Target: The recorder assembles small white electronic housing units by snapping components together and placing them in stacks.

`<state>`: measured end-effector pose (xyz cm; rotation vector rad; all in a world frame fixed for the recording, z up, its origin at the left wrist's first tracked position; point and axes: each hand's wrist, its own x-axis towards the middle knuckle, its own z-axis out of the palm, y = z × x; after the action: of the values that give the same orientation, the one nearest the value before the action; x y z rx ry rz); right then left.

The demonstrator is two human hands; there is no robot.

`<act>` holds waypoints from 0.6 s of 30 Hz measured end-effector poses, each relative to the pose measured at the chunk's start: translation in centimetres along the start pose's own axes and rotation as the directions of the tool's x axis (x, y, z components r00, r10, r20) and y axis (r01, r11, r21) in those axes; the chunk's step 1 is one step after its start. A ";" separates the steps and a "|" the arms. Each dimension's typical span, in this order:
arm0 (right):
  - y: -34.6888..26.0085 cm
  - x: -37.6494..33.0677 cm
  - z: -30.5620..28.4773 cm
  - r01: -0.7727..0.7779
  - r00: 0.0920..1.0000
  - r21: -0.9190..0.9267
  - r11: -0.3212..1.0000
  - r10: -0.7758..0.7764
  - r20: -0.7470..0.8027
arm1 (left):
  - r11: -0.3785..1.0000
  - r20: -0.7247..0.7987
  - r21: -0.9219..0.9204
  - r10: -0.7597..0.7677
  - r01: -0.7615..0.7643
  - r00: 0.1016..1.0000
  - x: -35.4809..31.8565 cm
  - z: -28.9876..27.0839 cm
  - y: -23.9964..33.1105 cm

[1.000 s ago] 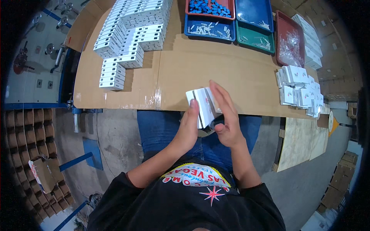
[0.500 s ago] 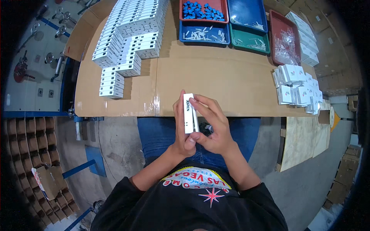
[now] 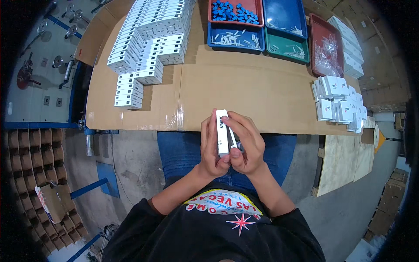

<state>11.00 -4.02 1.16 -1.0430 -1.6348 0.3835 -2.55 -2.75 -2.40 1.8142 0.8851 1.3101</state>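
Between my two hands, over my lap at the table's front edge, I hold a small white box [image 3: 222, 135] with dark print on its narrow side. Along its right side a dark gap shows, with a white flap standing off it. My left hand [image 3: 209, 146] grips the box from the left, fingers along its side and thumb at the near end. My right hand [image 3: 248, 146] is curled about the right side, fingertips at the far end and thumb by the near end of the flap. What lies inside the box is hidden.
Tall stacks of white boxes [image 3: 150, 48] stand on the cardboard-covered table [image 3: 218, 91] at left. Trays at the back hold blue parts [image 3: 233, 12], white pieces [image 3: 235, 38] and clear plastic bags [image 3: 327, 54]. Small white packets [image 3: 338, 102] are heaped at right.
The box has shifted slightly right and nearer to me, with both hands around it. The gap along its right side looks wider.
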 end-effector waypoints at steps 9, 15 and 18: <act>0.1 -0.4 0.4 -0.069 0.997 0.040 0.997 0.071 -0.043 | 0.999 0.026 -0.047 -0.021 0.022 0.999 -0.3 0.1 -0.2; -0.3 0.0 -0.1 -0.164 0.984 0.074 0.984 0.159 0.080 | 0.996 0.016 0.080 0.043 -0.044 0.999 0.7 -0.7 -0.8; -1.6 -0.2 -0.1 -0.457 0.879 0.455 0.765 0.465 0.102 | 0.995 0.044 0.004 0.097 -0.097 0.994 0.6 -1.2 -1.6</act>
<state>10.39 -5.06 2.19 -1.0547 -1.1580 1.0461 -3.79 -1.27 -3.17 1.9045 0.7870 1.3232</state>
